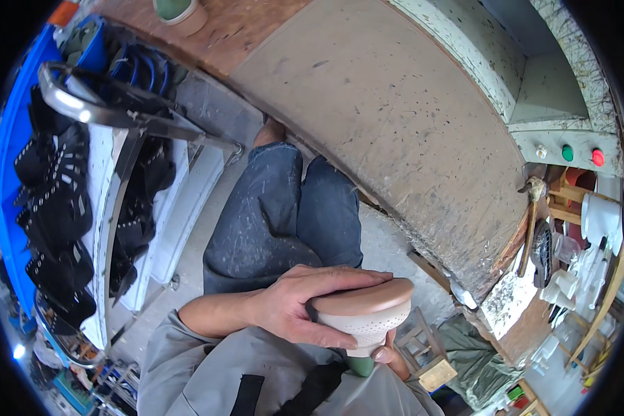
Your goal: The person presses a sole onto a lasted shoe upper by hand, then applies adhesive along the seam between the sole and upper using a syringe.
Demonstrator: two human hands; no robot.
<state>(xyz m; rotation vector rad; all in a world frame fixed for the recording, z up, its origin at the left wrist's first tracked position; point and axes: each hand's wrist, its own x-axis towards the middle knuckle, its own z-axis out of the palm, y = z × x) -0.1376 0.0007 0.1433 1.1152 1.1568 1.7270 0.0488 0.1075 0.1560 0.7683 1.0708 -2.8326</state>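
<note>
The shoe (376, 310) is held above the lap, off the counter (395, 125) and apart from its near edge. It is inverted: the tan sole (374, 298) faces up, the perforated pale upper (378, 320) is below it, and the green last (360, 366) projects from the underside.

Left hand (299, 297): fingers lie across the sole, thumb against the upper; the shoe is pinched between them. Right hand (393, 359): the visible fingertips bear on the shoe beside the last. Most of this hand is hidden; whether its fingers close around the last cannot be told.

Status, judged from the parts: sole and upper are assembled, with the sole seated along most of the visible seam. A dark strip shows between them near the left hand. Whether the joint is bonded cannot be determined. The last is not yet out of the shoe; its removal appears to be outstanding.

A second last (169, 8), also green, stands in a tan piece near the counter's left end. At the right end are a hammer (532, 197) and a brush (543, 253). A box (561, 145) with green and red buttons stands along the far edge. Left of the counter, a rack (111, 118) carries black shoe parts (62, 215).
</note>
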